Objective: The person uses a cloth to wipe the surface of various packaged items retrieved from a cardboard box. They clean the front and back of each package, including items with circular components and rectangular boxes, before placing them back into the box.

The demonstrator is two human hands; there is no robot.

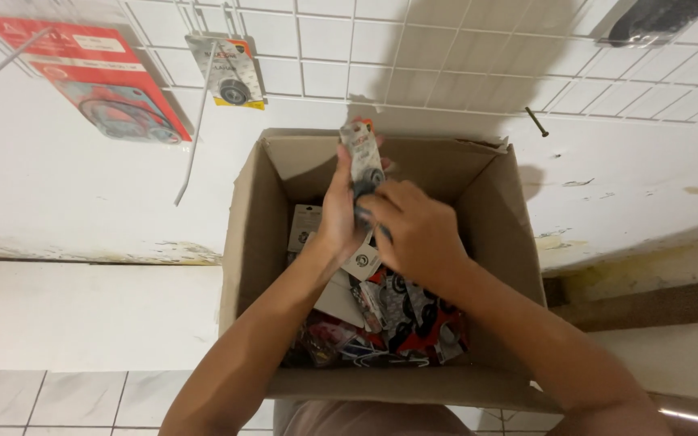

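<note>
An open cardboard box (502, 226) stands against a white wall, filled with several small packaged parts (414, 319) on red, black and white cards. My left hand (337, 214) grips a small stack of carded packets (363, 157), held upright above the box's far side. My right hand (414, 230) is closed over the lower end of the same packets, its fingers curled around them. Both forearms reach in from the bottom of the view.
A white wire grid panel (446, 48) hangs on the wall above the box. On it hang a large red packet (107, 81), a small carded packet (232, 73) and long white hooks (195, 137). A brown plank (648, 307) lies on the right; tiled floor at lower left.
</note>
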